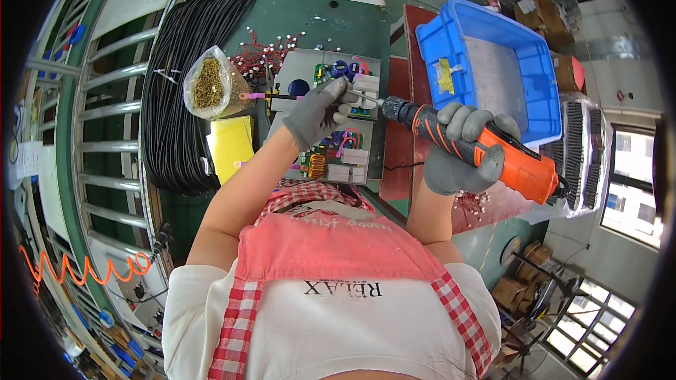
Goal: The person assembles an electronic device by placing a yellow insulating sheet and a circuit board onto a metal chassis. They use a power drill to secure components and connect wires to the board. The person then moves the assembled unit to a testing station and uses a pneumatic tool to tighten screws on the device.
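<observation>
My right hand (458, 169), in a grey glove, is wrapped round an orange and black power screwdriver (521, 172). The tool lies nearly level, its bit (366, 98) pointing left. My left hand (315, 114), gloved too, has thumb and fingers pinched together at the bit's tip; what they hold is too small to make out. Beneath that hand is a grey metal plate with a green circuit board (324, 72) carrying blue capacitors and white blocks. A second circuit board (341, 153), with a copper coil and pink wires, sits nearer me, partly covered by the hand.
A clear bag of small brass-coloured screws (208, 88) stands left, beside yellow sheets (232, 148) and a big coil of black cable (179, 98). Red wires with white connectors (264, 53) lie behind. A blue bin (493, 63) stands on the red surface at right.
</observation>
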A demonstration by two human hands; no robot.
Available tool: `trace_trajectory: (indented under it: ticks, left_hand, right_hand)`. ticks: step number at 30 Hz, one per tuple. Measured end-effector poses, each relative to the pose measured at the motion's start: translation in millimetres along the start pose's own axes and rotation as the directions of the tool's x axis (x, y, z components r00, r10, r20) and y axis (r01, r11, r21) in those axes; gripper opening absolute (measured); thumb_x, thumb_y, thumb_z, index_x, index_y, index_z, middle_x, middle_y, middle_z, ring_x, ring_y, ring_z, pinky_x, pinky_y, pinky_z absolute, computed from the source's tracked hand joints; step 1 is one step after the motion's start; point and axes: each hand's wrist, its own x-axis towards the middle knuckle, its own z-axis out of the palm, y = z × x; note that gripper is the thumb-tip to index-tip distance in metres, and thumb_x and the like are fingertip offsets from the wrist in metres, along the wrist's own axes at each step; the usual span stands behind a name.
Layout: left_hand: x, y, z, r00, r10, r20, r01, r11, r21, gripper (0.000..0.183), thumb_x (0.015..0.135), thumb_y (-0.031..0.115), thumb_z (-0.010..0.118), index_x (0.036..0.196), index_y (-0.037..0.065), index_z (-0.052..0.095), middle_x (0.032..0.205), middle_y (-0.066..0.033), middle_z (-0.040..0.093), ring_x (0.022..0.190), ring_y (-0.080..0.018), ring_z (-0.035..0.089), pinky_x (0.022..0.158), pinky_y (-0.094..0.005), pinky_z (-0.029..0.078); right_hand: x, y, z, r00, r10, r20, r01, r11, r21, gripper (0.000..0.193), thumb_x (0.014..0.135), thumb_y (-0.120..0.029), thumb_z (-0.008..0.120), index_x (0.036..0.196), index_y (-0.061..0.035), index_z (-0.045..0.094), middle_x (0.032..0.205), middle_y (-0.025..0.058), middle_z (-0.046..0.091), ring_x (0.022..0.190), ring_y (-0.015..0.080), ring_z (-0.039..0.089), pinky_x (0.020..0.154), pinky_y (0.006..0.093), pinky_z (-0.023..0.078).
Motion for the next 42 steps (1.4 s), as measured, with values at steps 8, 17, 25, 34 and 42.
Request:
trace_trajectory:
  ticks: [8, 17, 25, 34, 42]
  left_hand:
    - [-3, -9, -1, 0.983, -0.143, 0.118, 0.152, 0.986, -0.072, 0.027, 0.094, 0.031, 0.053, 0.094, 0.004, 0.054, 0.068, 0.0010, 0.048, 0.050, -0.0034, 0.035, 0.042, -0.0158, 0.031]
    - [1, -26, -7, 0.962, -0.261, -0.079, 0.260, 0.965, -0.026, 0.029, 0.092, 0.037, 0.055, 0.090, 0.008, 0.054, 0.063, 0.0034, 0.042, 0.047, -0.0034, 0.030, 0.043, -0.0160, 0.026]
    - [-31, -35, -45, 0.966, -0.010, -0.260, 0.110, 0.921, 0.374, 0.018, 0.090, 0.010, 0.055, 0.104, -0.001, 0.053, 0.091, -0.0121, 0.061, 0.077, -0.0166, 0.060, 0.065, -0.0273, 0.051]
    - [-56, -13, -59, 0.879, 0.077, -0.470, 0.018, 0.981, 0.194, 0.028, 0.088, -0.007, 0.037, 0.115, -0.011, 0.041, 0.114, -0.0272, 0.052, 0.096, -0.0306, 0.060, 0.082, -0.0346, 0.055]
    - [-46, -17, -72, 0.876, 0.068, -0.477, 0.073, 0.960, 0.272, 0.027, 0.095, 0.001, 0.036, 0.120, -0.008, 0.036, 0.116, -0.0294, 0.051, 0.096, -0.0294, 0.061, 0.077, -0.0321, 0.056]
  right_hand:
    - [-14, -15, -4, 1.000, -0.018, -0.003, 0.018, 0.999, 0.034, 0.038, 0.085, -0.019, 0.052, 0.121, -0.0096, 0.049, 0.080, 0.0097, 0.055, 0.066, 0.0199, 0.053, 0.068, 0.0413, 0.047]
    - [-23, -8, -1, 0.997, 0.032, -0.075, -0.035, 0.999, -0.038, 0.036, 0.082, -0.015, 0.055, 0.117, -0.0081, 0.049, 0.078, 0.0096, 0.055, 0.066, 0.0204, 0.053, 0.068, 0.0422, 0.047]
    - [-62, 46, -54, 0.971, 0.098, -0.219, -0.171, 0.923, -0.346, 0.029, 0.083, -0.002, 0.055, 0.108, -0.0027, 0.043, 0.075, 0.0093, 0.057, 0.069, 0.0205, 0.057, 0.072, 0.0428, 0.051]
    - [-67, 72, -76, 0.952, 0.076, -0.298, -0.186, 0.914, -0.361, 0.026, 0.082, -0.001, 0.056, 0.106, -0.0002, 0.045, 0.073, 0.0097, 0.058, 0.067, 0.0204, 0.059, 0.073, 0.0411, 0.053]
    - [-57, 82, -88, 0.944, 0.251, -0.214, -0.299, 0.926, -0.230, 0.029, 0.077, 0.006, 0.055, 0.103, -0.0001, 0.047, 0.073, 0.0093, 0.058, 0.065, 0.0171, 0.059, 0.068, 0.0354, 0.053]
